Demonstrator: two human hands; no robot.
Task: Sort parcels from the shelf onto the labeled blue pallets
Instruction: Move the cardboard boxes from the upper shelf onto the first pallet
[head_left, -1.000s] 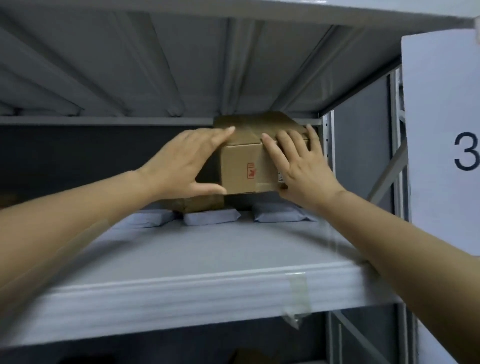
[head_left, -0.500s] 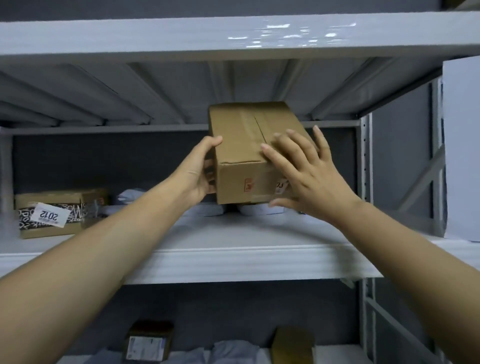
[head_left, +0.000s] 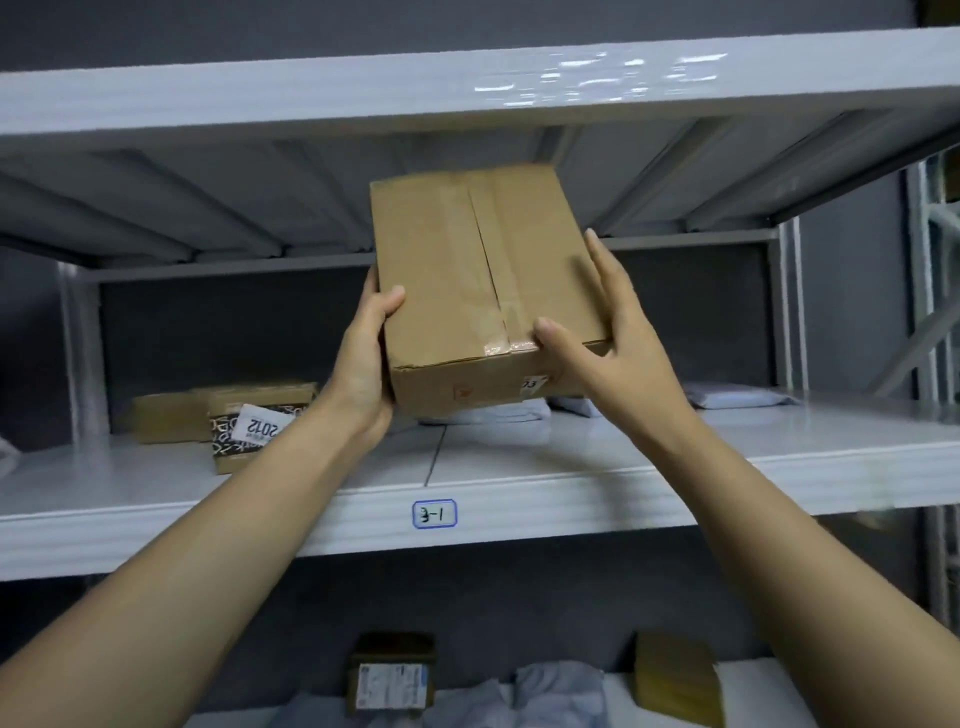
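A brown taped cardboard box is held in the air above the white shelf that carries the label 3-1. My left hand grips the box's left side with the thumb on top. My right hand holds its right front corner, thumb on the top face. A small white sticker shows on the box's front face. No blue pallet is in view.
On the same shelf lie a patterned box tagged 2012 at the left and grey poly mailers behind the held box, one more at the right. The shelf below holds a labelled box, a brown parcel and grey bags.
The box has come out from the back of the shelf toward me and lifted, its top face now showing. Both hands shifted from its front to its sides. The view pulled back and down.
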